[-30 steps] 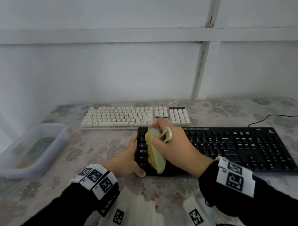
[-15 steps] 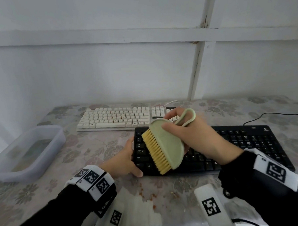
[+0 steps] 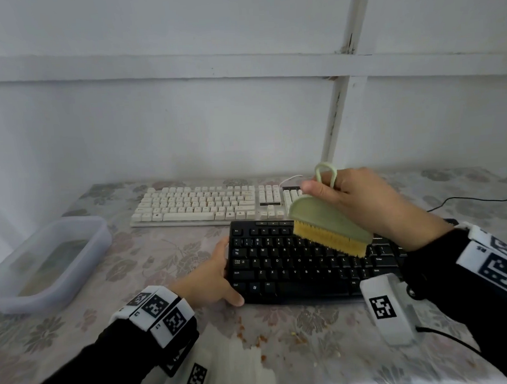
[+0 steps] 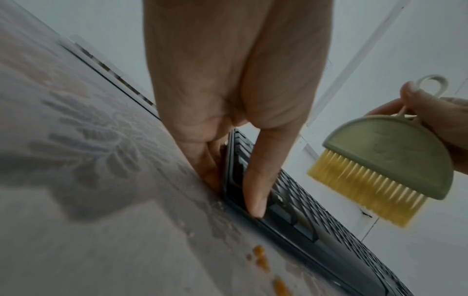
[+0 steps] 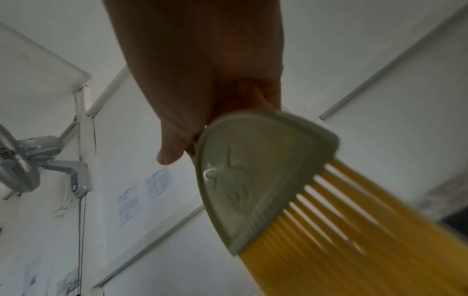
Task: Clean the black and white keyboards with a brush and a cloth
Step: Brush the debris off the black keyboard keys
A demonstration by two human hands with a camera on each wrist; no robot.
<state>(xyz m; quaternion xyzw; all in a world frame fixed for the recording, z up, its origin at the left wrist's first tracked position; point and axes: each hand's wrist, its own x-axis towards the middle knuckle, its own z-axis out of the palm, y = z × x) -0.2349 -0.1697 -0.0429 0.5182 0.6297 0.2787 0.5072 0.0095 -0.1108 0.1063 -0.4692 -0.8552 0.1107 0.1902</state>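
From the head view, the right hand (image 3: 360, 204) has lifted the brush (image 3: 329, 232) off the left end of the black keyboard (image 3: 293, 265) and now grips it above the middle keys, probably starting another sweep.

The left wrist view shows the left hand (image 4: 228, 100) pinching that keyboard's left edge.

In the blurred right wrist view, fingers stay wrapped around the brush handle.

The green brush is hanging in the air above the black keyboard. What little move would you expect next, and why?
Probably lowering the pale green brush with yellow bristles onto the black keyboard for a sweep. The right hand holds it with its bristles clear above the number row, while the left hand steadies the keyboard's left edge. Orange crumbs on the floral tablecloth suggest brushing is under way.
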